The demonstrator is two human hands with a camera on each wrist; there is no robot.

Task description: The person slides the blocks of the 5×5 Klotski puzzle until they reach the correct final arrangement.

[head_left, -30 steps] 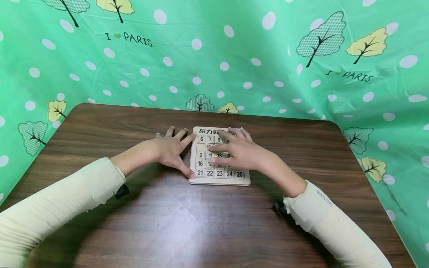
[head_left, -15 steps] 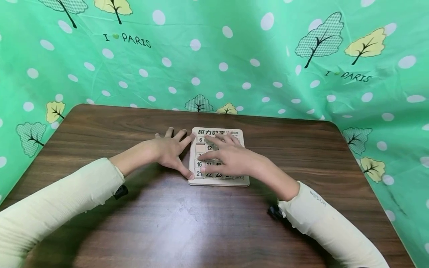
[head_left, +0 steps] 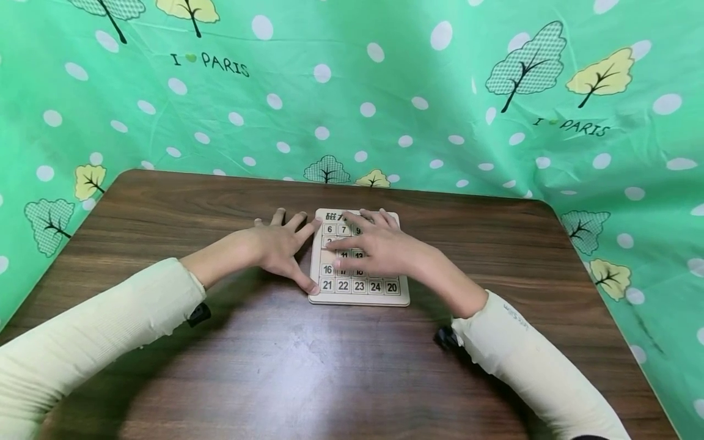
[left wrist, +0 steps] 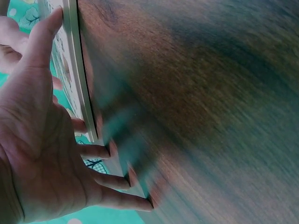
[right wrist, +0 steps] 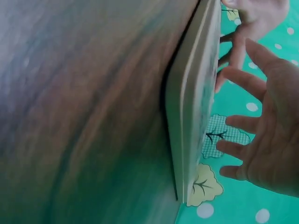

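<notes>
In the head view the number board (head_left: pixel 360 298) lies at the centre, in the left wrist view the left hand (left wrist: pixel 49 135), spread wide at left, probably steadies it, and in the right wrist view the right hand (right wrist: pixel 275 133), at right, is also wide.

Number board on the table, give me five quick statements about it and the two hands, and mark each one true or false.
1. The left hand touches the left side of the number board. True.
2. The board stands upright on its edge. False: it lies flat on the table.
3. The right hand reaches over the board, covering some of its numbers in the head view. True.
4. The left hand is clenched in a fist. False: it is spread open.
5. The bottom row reads 21, 22, 23, 24, 20. True.
</notes>
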